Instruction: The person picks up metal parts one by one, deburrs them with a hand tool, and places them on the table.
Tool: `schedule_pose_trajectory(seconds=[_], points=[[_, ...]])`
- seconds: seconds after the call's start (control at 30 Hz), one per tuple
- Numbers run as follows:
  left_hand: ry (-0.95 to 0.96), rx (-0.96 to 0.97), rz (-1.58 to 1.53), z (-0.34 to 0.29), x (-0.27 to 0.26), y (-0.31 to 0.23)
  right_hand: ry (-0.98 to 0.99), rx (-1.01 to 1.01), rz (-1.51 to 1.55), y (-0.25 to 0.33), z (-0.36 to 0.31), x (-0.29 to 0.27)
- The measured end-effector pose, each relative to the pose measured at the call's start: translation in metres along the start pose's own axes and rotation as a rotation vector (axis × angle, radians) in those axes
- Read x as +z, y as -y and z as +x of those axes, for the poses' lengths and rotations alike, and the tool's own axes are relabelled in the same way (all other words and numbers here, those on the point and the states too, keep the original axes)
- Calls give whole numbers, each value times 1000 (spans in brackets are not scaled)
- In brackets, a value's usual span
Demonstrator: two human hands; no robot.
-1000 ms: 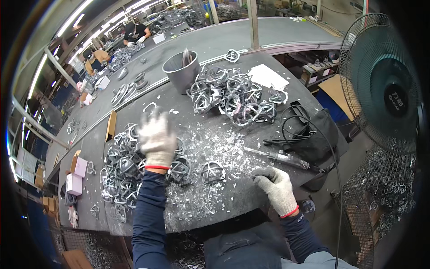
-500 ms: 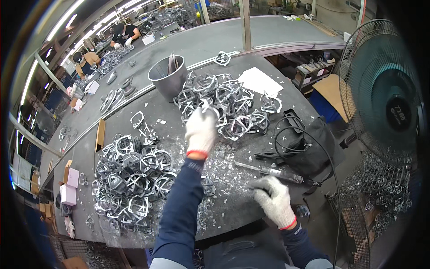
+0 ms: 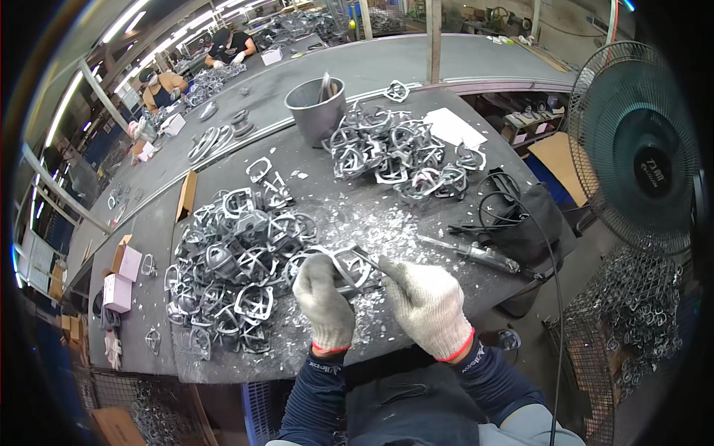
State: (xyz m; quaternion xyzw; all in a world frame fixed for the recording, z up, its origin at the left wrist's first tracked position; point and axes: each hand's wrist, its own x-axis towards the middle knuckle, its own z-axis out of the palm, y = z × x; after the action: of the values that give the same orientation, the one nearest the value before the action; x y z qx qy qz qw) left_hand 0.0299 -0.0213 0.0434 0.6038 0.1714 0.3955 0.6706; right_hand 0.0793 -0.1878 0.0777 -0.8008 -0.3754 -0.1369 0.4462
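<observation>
In my gloved left hand (image 3: pixel 324 301) is an open, ring-shaped metal frame (image 3: pixel 360 273) with silver edges, held above the scrap-strewn tabletop. My right hand (image 3: pixel 433 303), also in a white knit glove, is closed at the frame's right side. A thin dark piece shows at its fingertips against the frame, but its kind cannot be made out. Left of my hands lies a heap of similar metal frames (image 3: pixel 223 256). Another heap of frames (image 3: pixel 405 145) sits farther back, beside a grey bucket (image 3: pixel 315 111).
Broken flakes (image 3: pixel 387 227) litter the dark table. On the right lie a long slim tool (image 3: pixel 476 255), a black bag (image 3: pixel 532 215) and a cable. White paper (image 3: pixel 454 128) rests behind the far heap. A large fan (image 3: pixel 639 149) stands at right. Two people work at the far left.
My left hand has come back from the far heap with a metal frame. My right hand has moved in to meet it, and the view has shifted.
</observation>
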Motion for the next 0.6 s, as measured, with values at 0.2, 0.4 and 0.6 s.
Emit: schedule_pose_trajectory(seconds=[0.2, 0.4, 0.6], points=[[-160, 84, -2, -30, -34, -11, 8, -77, 2, 41, -4, 30], [-312, 20, 17, -14, -78, -26, 85, -89, 22, 70, -2, 53], [-117, 304, 249, -25, -90, -27, 108, -86, 7, 77, 1, 68]])
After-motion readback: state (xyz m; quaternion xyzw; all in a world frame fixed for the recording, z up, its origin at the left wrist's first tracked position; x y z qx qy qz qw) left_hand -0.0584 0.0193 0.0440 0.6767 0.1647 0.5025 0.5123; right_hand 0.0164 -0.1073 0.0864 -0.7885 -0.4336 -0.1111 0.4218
